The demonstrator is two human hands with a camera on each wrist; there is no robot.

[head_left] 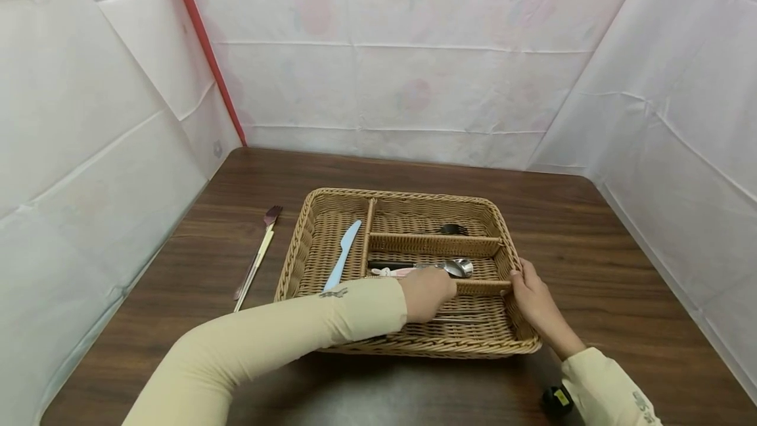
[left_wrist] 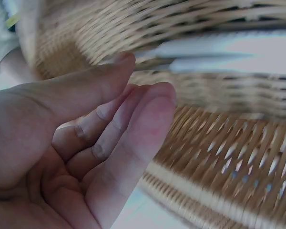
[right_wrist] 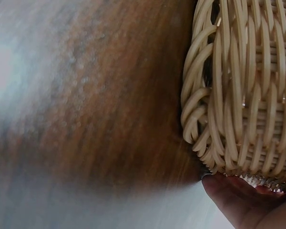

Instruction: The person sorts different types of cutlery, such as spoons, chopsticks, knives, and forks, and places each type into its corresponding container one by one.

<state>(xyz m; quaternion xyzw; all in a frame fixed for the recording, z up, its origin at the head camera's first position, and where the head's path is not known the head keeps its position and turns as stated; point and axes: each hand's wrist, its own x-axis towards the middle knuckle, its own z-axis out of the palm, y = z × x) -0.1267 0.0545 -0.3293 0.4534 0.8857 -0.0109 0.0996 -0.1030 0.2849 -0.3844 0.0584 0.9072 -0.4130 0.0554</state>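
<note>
A woven cutlery basket point(head_left: 414, 194) with dividers stands on the table. My left hand point(head_left: 427, 293) reaches into its front section; in the left wrist view, thumb and fingertips point(left_wrist: 155, 107) are apart, with nothing between them. Slim metal utensils point(head_left: 461, 319) lie beside that hand, blurred close up. With my right hand point(head_left: 538, 301) I grip the basket's right side, near the front corner. A light blue knife point(head_left: 343, 255) lies in the left section, a dark fork point(head_left: 454, 229) in the back one. Spoons point(head_left: 462, 268) and a pink rabbit handle point(head_left: 393, 273) share the middle section.
Left of the basket, a purplish fork point(head_left: 272, 215) and pale chopsticks point(head_left: 258, 265) lie on the wooden table point(head_left: 201, 242). A small black object with a yellow label point(head_left: 557, 401) is beside the right sleeve. White sheeting point(head_left: 414, 97) surrounds the table's back and sides.
</note>
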